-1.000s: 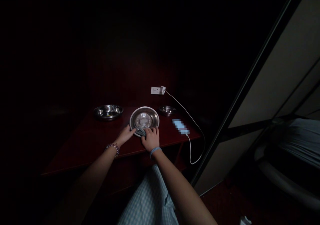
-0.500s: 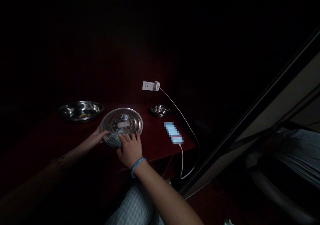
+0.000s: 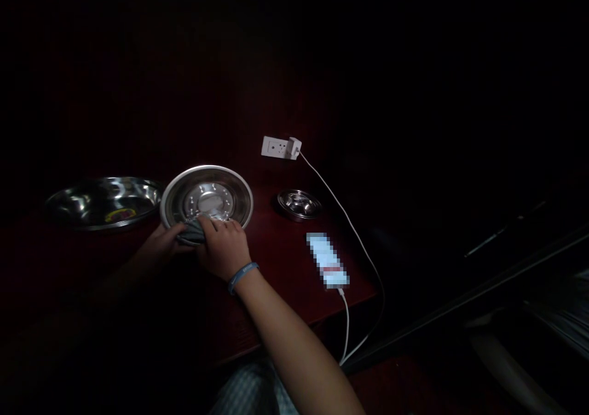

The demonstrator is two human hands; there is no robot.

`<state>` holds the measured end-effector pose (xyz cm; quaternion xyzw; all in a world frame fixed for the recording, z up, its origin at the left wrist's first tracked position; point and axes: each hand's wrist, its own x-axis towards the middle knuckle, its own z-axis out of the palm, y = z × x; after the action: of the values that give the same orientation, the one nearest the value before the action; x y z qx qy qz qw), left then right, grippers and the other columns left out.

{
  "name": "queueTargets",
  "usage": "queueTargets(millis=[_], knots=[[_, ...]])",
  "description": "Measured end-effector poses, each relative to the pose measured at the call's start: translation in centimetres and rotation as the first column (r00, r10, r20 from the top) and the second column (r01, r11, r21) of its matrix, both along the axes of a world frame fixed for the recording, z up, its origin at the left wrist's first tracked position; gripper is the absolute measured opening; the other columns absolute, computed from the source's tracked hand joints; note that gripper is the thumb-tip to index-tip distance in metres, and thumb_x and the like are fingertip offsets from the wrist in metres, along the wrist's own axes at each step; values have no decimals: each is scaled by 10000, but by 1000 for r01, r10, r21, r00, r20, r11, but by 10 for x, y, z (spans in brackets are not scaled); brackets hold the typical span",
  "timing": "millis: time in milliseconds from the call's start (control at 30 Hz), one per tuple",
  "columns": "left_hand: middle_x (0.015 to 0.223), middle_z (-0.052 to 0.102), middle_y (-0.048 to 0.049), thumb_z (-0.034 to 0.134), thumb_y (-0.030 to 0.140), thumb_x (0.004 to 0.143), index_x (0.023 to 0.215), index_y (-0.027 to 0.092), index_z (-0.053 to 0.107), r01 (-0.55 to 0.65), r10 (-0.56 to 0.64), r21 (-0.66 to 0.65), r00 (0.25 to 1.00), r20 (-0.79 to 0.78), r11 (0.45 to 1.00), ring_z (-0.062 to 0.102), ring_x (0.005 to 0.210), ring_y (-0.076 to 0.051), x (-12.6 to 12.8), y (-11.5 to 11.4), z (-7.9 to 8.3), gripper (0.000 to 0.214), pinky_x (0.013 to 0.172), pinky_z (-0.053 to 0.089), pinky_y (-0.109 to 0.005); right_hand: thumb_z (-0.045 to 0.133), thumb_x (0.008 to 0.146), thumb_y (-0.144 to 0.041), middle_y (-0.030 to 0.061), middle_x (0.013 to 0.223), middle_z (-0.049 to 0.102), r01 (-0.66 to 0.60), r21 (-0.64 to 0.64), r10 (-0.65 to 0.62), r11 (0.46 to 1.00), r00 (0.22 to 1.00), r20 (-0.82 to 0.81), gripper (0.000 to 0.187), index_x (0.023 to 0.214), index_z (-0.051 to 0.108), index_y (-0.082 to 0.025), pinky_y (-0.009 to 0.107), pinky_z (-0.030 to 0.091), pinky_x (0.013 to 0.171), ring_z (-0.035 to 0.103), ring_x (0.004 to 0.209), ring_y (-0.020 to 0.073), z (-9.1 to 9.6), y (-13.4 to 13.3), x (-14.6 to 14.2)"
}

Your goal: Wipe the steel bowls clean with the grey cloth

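Note:
A round stainless steel bowl [image 3: 209, 182] is tilted toward me above the dark red table. My left hand [image 3: 168, 240] grips its near left rim, partly lost in shadow. Over the near rim, my right hand [image 3: 225, 243] presses a grey cloth [image 3: 191, 232] against the bowl, with its fingers closed on the cloth and reaching inside. A wider steel basin [image 3: 105, 203] with a yellow and red sticker rests on the table to the left. Some of its right side lies behind the bowl I hold.
Small steel bowls [image 3: 299, 204], seemingly stacked, sit to the right. Nearer me a lit phone [image 3: 327, 260] lies by the table's right edge. Its white cable [image 3: 345, 209] runs to a charger in the wall socket [image 3: 275, 147] and hangs past the edge.
The view has shifted and come closer. The held bowl has tipped more toward me, showing more of its inside, and my right hand with the cloth has moved left along the rim.

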<state>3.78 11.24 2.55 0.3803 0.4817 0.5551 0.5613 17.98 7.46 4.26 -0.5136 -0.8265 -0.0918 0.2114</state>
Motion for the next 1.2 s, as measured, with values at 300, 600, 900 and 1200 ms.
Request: queueTargets(millis=[300,600,900,1200], knots=[[1053,722,-62,552,383,832,1099,171,635,-92,89,-21,989,-120,996,681,1010,-225,4,-15,-1,351,926,526,-372,587,844,-467,52,1423,468,-105,22,107,994,989,-100,646,1410,378,-237,373,349,1082,428,1281,227,-21,0,3],[1206,670,-93,629,424,779,1185,184,609,-13,16,16,989,-150,1000,630,1128,-246,3,-16,-3,472,893,540,-311,559,886,-389,66,1341,547,-166,0,163,986,970,-179,541,1372,420,-195,332,385,1065,489,1238,205,-13,-4,6],[1163,676,-112,680,303,752,1193,198,589,33,-36,-37,996,-86,999,699,870,-188,10,-18,4,462,556,536,-189,553,890,-350,112,1302,580,-216,-46,199,975,950,-240,575,1401,375,-155,335,439,1006,543,1189,208,-17,-7,12],[794,719,-64,591,315,825,1026,154,648,-75,75,-109,997,-5,991,690,674,-188,10,-2,0,264,568,551,-271,541,870,-267,58,1258,620,-241,-2,238,971,959,-152,411,1274,524,-195,317,363,1065,540,1178,168,-12,-9,13]])
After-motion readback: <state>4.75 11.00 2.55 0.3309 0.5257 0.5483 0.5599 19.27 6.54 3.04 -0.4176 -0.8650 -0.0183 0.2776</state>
